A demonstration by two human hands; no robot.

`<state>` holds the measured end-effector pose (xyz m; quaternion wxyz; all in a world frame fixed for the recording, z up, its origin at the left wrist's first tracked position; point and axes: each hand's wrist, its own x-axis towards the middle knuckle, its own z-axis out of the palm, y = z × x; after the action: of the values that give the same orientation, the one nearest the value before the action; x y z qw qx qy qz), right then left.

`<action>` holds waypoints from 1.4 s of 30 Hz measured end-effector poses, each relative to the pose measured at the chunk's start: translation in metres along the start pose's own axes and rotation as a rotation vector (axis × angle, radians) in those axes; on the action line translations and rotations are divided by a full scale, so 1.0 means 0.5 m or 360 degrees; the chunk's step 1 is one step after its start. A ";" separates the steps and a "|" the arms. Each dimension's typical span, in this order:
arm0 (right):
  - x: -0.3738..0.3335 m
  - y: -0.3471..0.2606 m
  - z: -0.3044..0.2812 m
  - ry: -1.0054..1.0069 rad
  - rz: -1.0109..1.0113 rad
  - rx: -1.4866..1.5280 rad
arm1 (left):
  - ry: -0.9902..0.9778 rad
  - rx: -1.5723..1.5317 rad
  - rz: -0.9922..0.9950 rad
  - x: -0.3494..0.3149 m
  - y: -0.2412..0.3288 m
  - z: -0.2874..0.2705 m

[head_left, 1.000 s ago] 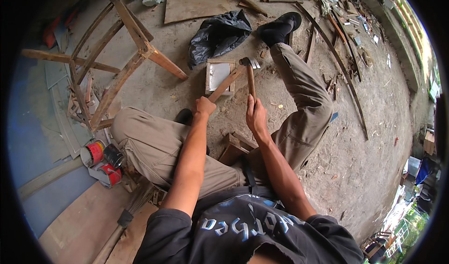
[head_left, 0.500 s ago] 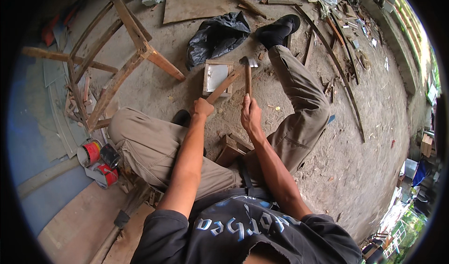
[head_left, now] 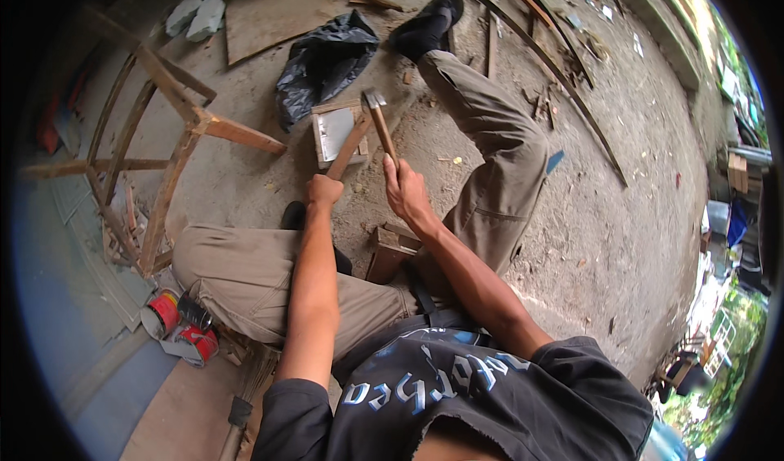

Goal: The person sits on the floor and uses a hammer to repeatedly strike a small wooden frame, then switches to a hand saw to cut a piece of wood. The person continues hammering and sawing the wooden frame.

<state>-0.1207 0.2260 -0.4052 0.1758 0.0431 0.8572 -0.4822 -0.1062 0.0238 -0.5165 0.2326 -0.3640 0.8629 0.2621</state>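
My left hand (head_left: 324,190) is closed around the lower end of a flat strip of wood (head_left: 349,147), which slants up and to the right. In my right hand (head_left: 406,190) is a hammer (head_left: 383,130), gripped low on its wooden handle. The hammer's metal head is close by the strip's upper end; whether they touch I cannot tell. Behind the strip, on the ground, sits a small wooden box-like frame (head_left: 319,116) with a pale grey panel inside, partly hidden by the strip.
A crumpled black plastic bag (head_left: 327,62) lies just beyond the frame. To the left stands a bare wooden chair-like frame (head_left: 196,122). Red cans (head_left: 196,342) are at lower left. Between my legs is a wooden block or stool (head_left: 390,253). Long wooden strips (head_left: 563,77) lie at right.
The whole view has turned, so the scene sits farther left. The hammer now leans left, its head nearer the strip's upper end. Both hands keep their hold.
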 end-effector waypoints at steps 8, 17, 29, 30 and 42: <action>0.001 0.027 0.023 0.0046 -0.0052 0.0067 | -0.0012 0.0023 0.0002 -0.005 0.004 -0.013; 0.029 0.000 0.004 0.0274 -0.0450 0.0331 | -0.0059 -0.0001 -0.0076 -0.013 0.005 -0.014; 0.015 -0.046 -0.009 0.0082 -0.0144 0.0185 | 0.0042 -0.0119 0.0010 0.013 -0.014 0.020; 0.013 -0.070 -0.020 0.0119 -0.0260 0.0291 | 0.0050 -0.0132 0.0008 0.014 -0.017 0.024; 0.008 0.012 0.013 -0.0100 0.0111 -0.0331 | -0.0002 -0.0021 -0.0006 0.035 -0.021 0.045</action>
<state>-0.1211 0.2231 -0.4143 0.2227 0.0393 0.8946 -0.3854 -0.1047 0.0227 -0.5470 0.2313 -0.3672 0.8603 0.2677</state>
